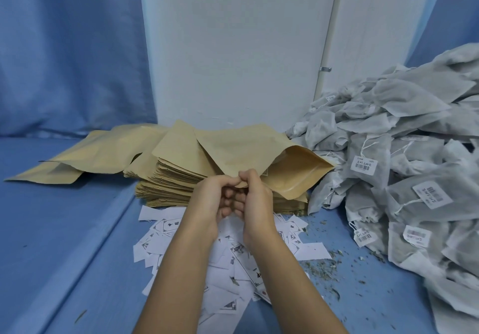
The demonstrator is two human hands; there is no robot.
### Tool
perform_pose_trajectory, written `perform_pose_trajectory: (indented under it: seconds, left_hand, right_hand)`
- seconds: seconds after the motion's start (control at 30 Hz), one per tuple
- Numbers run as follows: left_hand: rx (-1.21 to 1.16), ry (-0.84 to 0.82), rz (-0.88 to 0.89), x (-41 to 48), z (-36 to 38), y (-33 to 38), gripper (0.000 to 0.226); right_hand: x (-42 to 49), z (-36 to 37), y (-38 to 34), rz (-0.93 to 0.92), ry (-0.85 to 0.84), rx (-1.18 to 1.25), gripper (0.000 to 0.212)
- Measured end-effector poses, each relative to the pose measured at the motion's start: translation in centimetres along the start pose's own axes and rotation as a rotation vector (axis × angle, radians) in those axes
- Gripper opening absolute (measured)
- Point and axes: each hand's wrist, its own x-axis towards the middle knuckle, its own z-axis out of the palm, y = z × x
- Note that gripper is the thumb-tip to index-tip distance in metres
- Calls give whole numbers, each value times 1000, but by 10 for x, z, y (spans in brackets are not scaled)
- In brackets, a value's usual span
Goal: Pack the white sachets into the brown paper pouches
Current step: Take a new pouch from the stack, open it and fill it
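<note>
The left grip [212, 200] and right grip [255, 199] sat side by side, fingers curled, both pinching the near edge of one pouch [259, 149]. The pouch ran from them toward 1 o'clock over the stack [176, 178], with its mouth gaping toward 2 o'clock. The sachets [404, 152] lay heaped at 3 o'clock, nearer the right grip, which would probably do the fetching.

brown pouch [241, 149] held open-mouthed above pouch stack [166, 178]; white sachets [404, 157] heaped right.

Left hand [213, 199], right hand [256, 200] pinch pouch [241, 147] (mouth agape).
</note>
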Motion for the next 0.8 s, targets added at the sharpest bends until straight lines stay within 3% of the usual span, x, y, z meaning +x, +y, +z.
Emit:
perform_pose_trajectory:
  seconds: [0.17, 0.3, 0.47, 0.63, 0.8]
  left_hand:
    - [-29, 4, -30, 3, -5, -1, 20]
    - [-110, 23, -31, 5, -6, -1, 22]
    - [-94, 47, -15, 6, -2, -2, 24]
    - [-82, 37, 20, 5, 3, -5, 27]
    - [-34, 61, 78, 6, 4, -6, 34]
  right_hand:
    - [-1, 2, 0, 14, -7, 7, 16]
    - [-2, 2, -1, 41, -23, 19, 25]
    - [5, -2, 1, 18, 75, 44, 24]
    - [1, -5, -3, 50, 26, 22, 29]
    - [6, -8, -1, -4, 134, 78, 26]
